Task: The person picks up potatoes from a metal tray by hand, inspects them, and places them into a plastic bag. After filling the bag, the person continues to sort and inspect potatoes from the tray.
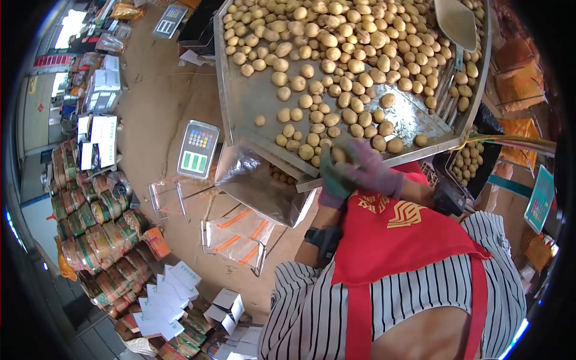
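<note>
Hands (333,175) (373,172) at tray (240,102) edge, bag (258,189) mouth up

Shiny metal tray (252,102), glossy foil bag (252,180)

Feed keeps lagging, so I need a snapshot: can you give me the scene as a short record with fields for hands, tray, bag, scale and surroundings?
left hand: green glove, at the tray's near edge; grip unclear
right hand: purple glove, over the pieces at that edge; grip unclear
tray: metal, heaped with small tan round pieces, sparser toward the near edge
foil bag: silver, open below the tray's edge, some pieces inside
scale: digital, left of the bag
scoop: on the heap, far right
floor: white boxes; stacked packs
</note>
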A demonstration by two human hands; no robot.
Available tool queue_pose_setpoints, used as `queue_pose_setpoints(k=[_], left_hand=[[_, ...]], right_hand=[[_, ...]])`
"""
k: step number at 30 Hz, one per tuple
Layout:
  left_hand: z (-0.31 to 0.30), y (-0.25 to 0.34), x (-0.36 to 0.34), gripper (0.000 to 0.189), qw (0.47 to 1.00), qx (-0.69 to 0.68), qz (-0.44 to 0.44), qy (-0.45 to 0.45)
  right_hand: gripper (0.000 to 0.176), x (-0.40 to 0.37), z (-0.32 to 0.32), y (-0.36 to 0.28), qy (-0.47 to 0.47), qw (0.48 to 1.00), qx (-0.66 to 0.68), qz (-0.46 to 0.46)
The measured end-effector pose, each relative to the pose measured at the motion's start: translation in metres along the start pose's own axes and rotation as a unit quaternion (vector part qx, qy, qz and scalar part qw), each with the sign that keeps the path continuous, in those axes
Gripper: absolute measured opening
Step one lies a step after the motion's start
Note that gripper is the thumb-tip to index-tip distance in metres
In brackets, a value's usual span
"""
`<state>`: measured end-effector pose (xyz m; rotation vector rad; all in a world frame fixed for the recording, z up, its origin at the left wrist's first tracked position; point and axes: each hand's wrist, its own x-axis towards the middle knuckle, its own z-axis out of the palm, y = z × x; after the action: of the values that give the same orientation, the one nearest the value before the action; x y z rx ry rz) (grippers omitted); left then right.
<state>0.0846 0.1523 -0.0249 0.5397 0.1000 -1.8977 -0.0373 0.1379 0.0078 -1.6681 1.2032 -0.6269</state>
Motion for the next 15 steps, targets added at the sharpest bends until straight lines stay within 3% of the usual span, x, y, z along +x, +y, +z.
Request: queue_pose_setpoints(k=[1, 2, 4, 5, 6, 7, 8, 9, 10, 11, 12, 14, 15], left_hand=[[-0.015, 0.0, -0.009, 0.04, 0.912, 0.364, 0.192, -0.007], [-0.018, 0.004, -0.018, 0.04, 0.912, 0.358, 0.199, -0.003], [-0.017, 0.024, -0.044, 0.051, 0.98, 0.134, 0.128, 0.069], [-0.003, 0.037, -0.061, 0.047, 0.972, 0.161, 0.171, 0.018], [-0.013, 0.046, -0.072, 0.047, 0.969, 0.158, 0.185, 0.03], [-0.03, 0.054, -0.083, 0.041, 0.976, -0.005, 0.201, 0.082], [-0.052, 0.063, -0.094, 0.035, 0.954, -0.169, 0.212, 0.125], [-0.091, 0.076, -0.107, 0.034, 0.954, -0.148, 0.259, -0.032], [-0.114, 0.089, -0.128, 0.035, 0.937, -0.195, 0.286, -0.046], [-0.12, 0.097, -0.162, 0.035, 0.922, -0.207, 0.327, -0.004], [-0.163, 0.105, -0.191, 0.037, 0.886, -0.145, 0.43, 0.094], [-0.19, 0.124, -0.234, 0.038, 0.79, -0.225, 0.55, 0.151], [-0.226, 0.134, -0.262, 0.036, 0.778, -0.148, 0.576, 0.203]], right_hand=[[0.06, -0.001, 0.01, 0.0, -0.031, 0.994, -0.088, -0.059], [0.06, -0.002, 0.012, -0.002, -0.04, 0.993, -0.091, -0.063], [0.061, -0.002, 0.018, -0.012, -0.122, 0.989, 0.002, -0.077], [0.052, 0.007, 0.007, -0.039, -0.111, 0.985, 0.071, -0.109], [0.052, 0.011, 0.004, -0.043, -0.128, 0.982, 0.076, -0.114], [0.047, 0.012, 0.0, -0.041, -0.131, 0.984, 0.109, -0.049], [0.042, 0.014, -0.002, -0.034, -0.133, 0.981, 0.139, 0.016], [0.037, 0.015, -0.002, -0.024, -0.115, 0.977, 0.173, 0.048], [0.032, 0.015, -0.003, -0.011, -0.097, 0.971, 0.204, 0.08], [0.031, 0.01, -0.01, -0.008, -0.092, 0.966, 0.223, 0.098], [0.03, 0.011, -0.014, 0.002, -0.087, 0.959, 0.243, 0.118], [0.029, 0.01, -0.024, 0.011, -0.088, 0.951, 0.262, 0.138], [0.028, 0.009, -0.029, 0.013, -0.074, 0.944, 0.276, 0.162]])
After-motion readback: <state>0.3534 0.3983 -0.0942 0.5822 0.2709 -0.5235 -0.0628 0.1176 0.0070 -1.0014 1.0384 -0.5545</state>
